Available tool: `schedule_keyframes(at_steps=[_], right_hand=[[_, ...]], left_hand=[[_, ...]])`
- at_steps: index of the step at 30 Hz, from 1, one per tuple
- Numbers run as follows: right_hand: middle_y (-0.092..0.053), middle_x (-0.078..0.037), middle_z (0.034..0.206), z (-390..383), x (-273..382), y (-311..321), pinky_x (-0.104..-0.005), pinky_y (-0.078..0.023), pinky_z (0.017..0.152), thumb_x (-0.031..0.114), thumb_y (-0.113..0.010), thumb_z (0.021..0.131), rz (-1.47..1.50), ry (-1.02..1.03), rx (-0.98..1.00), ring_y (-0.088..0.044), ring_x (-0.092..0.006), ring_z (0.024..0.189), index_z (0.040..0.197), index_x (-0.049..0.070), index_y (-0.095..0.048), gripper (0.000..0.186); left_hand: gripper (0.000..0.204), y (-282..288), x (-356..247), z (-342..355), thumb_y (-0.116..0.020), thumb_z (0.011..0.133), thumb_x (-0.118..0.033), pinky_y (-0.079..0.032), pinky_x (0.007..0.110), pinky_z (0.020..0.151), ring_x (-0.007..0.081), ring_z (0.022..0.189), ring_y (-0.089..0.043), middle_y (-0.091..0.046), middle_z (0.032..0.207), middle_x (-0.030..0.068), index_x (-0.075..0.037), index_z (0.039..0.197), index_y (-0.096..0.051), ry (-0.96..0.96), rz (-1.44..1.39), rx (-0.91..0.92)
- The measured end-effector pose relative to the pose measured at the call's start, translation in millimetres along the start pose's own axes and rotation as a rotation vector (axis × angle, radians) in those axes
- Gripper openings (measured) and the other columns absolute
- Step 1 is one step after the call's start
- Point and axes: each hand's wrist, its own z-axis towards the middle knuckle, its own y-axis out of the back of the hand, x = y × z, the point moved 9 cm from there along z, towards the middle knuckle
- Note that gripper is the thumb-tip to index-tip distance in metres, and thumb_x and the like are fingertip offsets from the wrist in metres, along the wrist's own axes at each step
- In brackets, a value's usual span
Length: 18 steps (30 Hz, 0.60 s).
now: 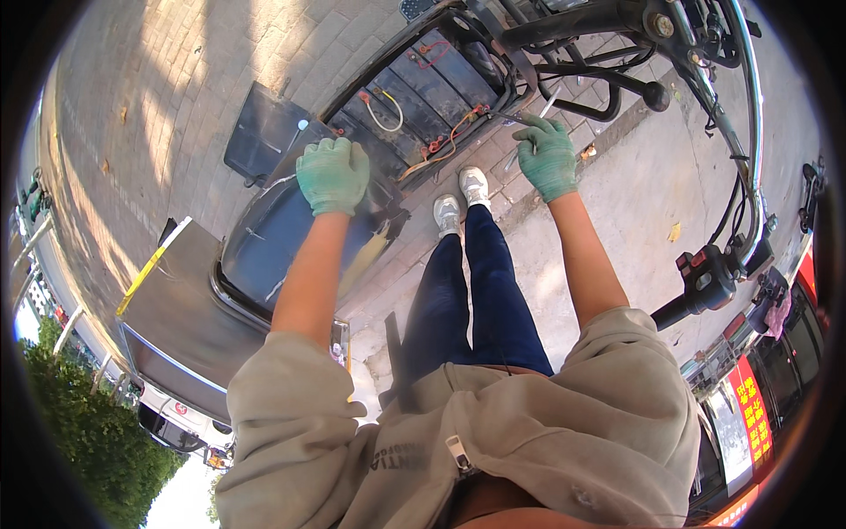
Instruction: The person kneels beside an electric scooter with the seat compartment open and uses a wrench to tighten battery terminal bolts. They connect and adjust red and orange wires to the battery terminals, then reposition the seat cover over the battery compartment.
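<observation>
My left hand [333, 176], in a green glove, is curled at the dark seat [273, 242] of an electric vehicle; whatever its fingers grip is hidden. My right hand [547, 159], also gloved, is closed on a thin metal tool [553, 97] beside the open battery compartment [348, 119]. Black batteries [414, 97] with red, yellow and orange wires [458, 125] lie inside. A dark, slender item, too small to name, reaches from near my right fingers toward the wire terminals.
A dark panel [256, 137] lies beyond the seat. Black frame bars [573, 31] and a handlebar grip [683, 304] are at the right. A brown cargo box [167, 317] stands at the left. Paving [211, 44] surrounds the vehicle; my feet [458, 198] stand beside it.
</observation>
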Motion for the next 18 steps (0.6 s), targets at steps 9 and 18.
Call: schedule_keyframes(at_steps=[9,18], right_hand=[[-0.059,-0.013,0.146,2,-5,6,-0.0457,-0.051,0.103,0.007,-0.069,0.084,0.239,-0.194,-0.106,-0.060,-0.0359,0.126,0.124,0.012,-0.070,0.041],[-0.071,-0.004,0.127,8,-2,6,-0.0422,-0.052,0.094,-0.004,-0.066,0.072,-0.098,0.035,-0.028,-0.065,-0.0306,0.107,0.095,0.021,-0.079,0.036]], left_hand=[[0.024,-2,0,0,-0.065,0.088,-0.030,-0.046,0.047,0.072,0.0328,0.083,-0.063,-0.067,0.082,0.0105,-0.009,0.078,-0.069,-0.004,0.031,0.023],[0.024,-3,1,0,-0.064,0.089,-0.030,-0.046,0.048,0.073,0.0333,0.083,-0.062,-0.066,0.082,0.0108,-0.009,0.077,-0.066,0.010,0.005,0.025]])
